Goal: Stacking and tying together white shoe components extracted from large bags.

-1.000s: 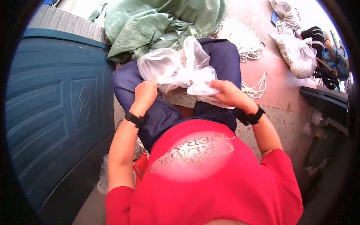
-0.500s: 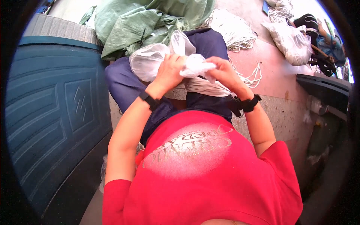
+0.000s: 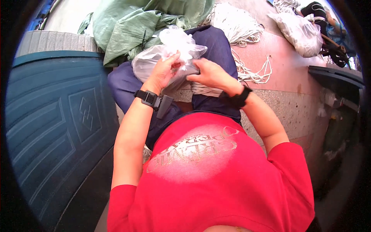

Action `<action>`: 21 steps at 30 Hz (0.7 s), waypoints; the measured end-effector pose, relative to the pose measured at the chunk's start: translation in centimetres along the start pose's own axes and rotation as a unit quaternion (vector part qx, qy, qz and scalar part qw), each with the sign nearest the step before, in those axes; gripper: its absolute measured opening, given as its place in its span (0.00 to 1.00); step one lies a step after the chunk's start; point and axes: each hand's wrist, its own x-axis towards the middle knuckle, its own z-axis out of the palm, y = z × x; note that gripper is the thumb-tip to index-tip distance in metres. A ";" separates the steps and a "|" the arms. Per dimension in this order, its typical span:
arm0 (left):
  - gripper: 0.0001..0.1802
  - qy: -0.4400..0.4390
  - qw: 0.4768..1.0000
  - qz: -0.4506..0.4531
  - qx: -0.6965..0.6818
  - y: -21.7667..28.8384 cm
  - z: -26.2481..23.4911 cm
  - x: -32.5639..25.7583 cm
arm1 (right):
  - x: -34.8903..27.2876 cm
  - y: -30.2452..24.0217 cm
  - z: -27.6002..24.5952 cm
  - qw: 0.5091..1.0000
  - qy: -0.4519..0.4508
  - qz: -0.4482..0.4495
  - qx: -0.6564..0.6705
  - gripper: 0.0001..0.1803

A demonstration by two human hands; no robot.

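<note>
A translucent white plastic bag rests on my lap between my thighs, its gathered top standing up in a bunched knot. At its left side my left hand has its fingers apart, touching or very near the gathered plastic. My right hand lies just right of the bag, thumb and fingers parted with nothing seen between them. Part of the bag's near side is hidden by my left hand. Under my right wrist, a bundle of pale cord lies across my leg.
A large green woven sack lies beyond my knees. White cord lies in a heap, with loose strands on the pinkish floor. Another filled plastic bag is at the far right. A blue panelled door stands close on my left.
Both hands have come away from pulling at the bag's top and moved apart. The bunched top now stands upright above the bag, and the fingers have loosened.
</note>
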 end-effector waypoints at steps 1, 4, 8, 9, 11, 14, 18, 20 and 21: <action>0.16 -0.013 1.000 0.001 0.008 0.2 0.2 0.0 | 0.2 0.7 2.2 0.981 0.179 -0.057 -0.047 0.22; 0.17 -0.032 0.993 -0.003 0.114 1.5 1.5 -1.8 | 2.7 -0.4 2.6 0.989 0.136 0.056 0.014 0.27; 0.21 -0.099 0.959 0.135 0.227 1.9 1.6 -3.5 | 3.3 -0.8 1.7 0.905 0.108 0.079 0.403 0.20; 0.21 -0.097 0.959 0.136 0.229 1.5 1.0 -3.5 | 3.0 -1.1 1.8 0.819 0.163 0.077 0.545 0.17; 0.22 0.025 0.952 0.214 0.219 1.2 0.1 -3.5 | 2.7 -1.2 1.0 0.780 0.183 0.113 0.587 0.14; 0.21 0.043 0.923 0.222 0.313 0.6 0.1 -3.2 | 2.1 -0.7 -0.2 0.739 0.185 0.104 0.639 0.13; 0.19 0.036 0.714 0.451 0.534 -0.1 2.2 -0.7 | 1.6 -0.3 -1.2 0.714 0.184 0.076 0.671 0.13; 0.17 0.017 0.693 0.472 0.545 -0.9 2.3 0.9 | 1.6 -1.2 -0.6 0.714 0.210 0.062 0.665 0.14; 0.18 -0.020 0.747 0.403 0.529 -1.1 1.4 2.0 | 1.6 -1.9 -1.0 0.719 0.197 0.055 0.665 0.15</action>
